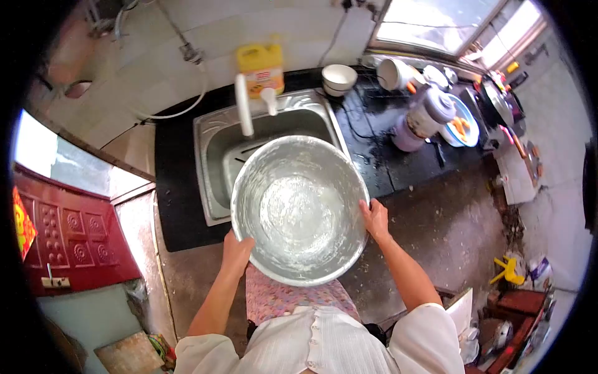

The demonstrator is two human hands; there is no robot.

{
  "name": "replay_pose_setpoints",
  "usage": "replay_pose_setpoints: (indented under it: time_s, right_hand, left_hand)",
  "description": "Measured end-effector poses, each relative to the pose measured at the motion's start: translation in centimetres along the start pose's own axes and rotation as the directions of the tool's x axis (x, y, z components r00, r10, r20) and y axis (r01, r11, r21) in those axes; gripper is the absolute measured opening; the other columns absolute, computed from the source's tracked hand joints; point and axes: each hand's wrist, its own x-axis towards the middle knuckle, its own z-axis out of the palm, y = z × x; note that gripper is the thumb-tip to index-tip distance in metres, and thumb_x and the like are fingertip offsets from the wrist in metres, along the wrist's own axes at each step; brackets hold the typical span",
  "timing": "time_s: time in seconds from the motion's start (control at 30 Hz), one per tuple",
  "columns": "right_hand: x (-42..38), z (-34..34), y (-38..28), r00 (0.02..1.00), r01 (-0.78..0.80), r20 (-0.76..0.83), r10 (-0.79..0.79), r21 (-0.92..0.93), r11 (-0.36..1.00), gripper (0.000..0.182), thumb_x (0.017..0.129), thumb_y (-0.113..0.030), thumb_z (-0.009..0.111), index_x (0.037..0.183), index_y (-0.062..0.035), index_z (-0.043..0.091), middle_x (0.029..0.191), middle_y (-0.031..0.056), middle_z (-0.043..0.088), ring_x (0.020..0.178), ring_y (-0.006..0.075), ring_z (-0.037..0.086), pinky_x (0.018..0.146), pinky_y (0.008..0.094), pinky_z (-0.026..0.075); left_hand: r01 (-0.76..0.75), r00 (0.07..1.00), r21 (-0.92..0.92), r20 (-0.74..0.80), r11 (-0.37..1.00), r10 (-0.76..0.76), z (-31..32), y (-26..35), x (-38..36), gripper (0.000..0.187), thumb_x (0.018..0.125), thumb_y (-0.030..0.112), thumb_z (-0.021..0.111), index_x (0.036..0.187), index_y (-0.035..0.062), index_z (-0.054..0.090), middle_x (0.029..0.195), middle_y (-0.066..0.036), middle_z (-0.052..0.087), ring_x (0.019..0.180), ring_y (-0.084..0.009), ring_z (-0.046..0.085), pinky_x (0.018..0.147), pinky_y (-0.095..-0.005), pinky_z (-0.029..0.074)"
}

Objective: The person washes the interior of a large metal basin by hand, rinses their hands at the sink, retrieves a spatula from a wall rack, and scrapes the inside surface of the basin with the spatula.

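I hold a large metal basin (299, 209) in front of my body, over the front edge of a steel sink (215, 146). White floury residue coats the basin's inside. My left hand (237, 248) grips its rim at the lower left. My right hand (375, 218) grips the rim on the right side. A white faucet (243, 103) rises behind the basin, above the sink.
A yellow bottle (261, 67) stands behind the sink. On the black counter (386, 168) to the right are stacked white bowls (339, 78), a purple blender (423, 118) and a plate with orange food (462, 128). A red door (68, 240) is at the left.
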Motion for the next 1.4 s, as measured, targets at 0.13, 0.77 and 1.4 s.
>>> replay_pose_setpoints:
  time_s: [0.13,0.77,1.4]
  right_hand:
    - [0.5,-5.0,1.8,0.992,-0.110,0.039,0.117,-0.149,0.983,0.028,0.089,-0.023,0.054,0.083,0.0047,0.058,0.080,0.0267,0.059,0.079,0.0408,0.060,0.071,0.0467,0.046]
    - [-3.3,7.0,-9.8,0.613,0.445,0.512,-0.603,0.407,0.798,0.062,0.091,-0.021,0.044,0.140,0.0090,0.021,0.146,0.0314,0.017,0.137,0.0414,0.018,0.114,0.0430,0.014]
    - [7.9,7.0,-15.2,0.745,0.665,0.005,-0.667,-0.084,0.742,0.061,0.091,-0.032,0.048,0.142,-0.0031,0.028,0.148,0.0155,0.027,0.139,0.0299,0.022,0.112,0.0458,0.017]
  left_hand:
    - [-0.089,0.994,-0.011,-0.063,0.996,0.088,6.3,1.1,1.1,0.045,0.072,0.001,0.047,0.115,-0.0058,0.055,0.104,-0.013,0.063,0.094,-0.0198,0.058,0.084,-0.0280,0.043]
    - [-0.057,0.985,0.207,-0.148,0.977,0.089,10.3,-0.6,3.1,0.034,0.072,0.007,0.052,0.104,-0.0025,0.061,0.093,-0.019,0.067,0.089,-0.0286,0.065,0.078,-0.0353,0.047]
    - [-0.242,0.950,0.298,-0.122,0.923,0.288,11.0,0.3,4.0,0.032,0.073,0.009,0.051,0.101,-0.0047,0.059,0.086,-0.025,0.064,0.085,-0.0391,0.063,0.076,-0.0402,0.048]
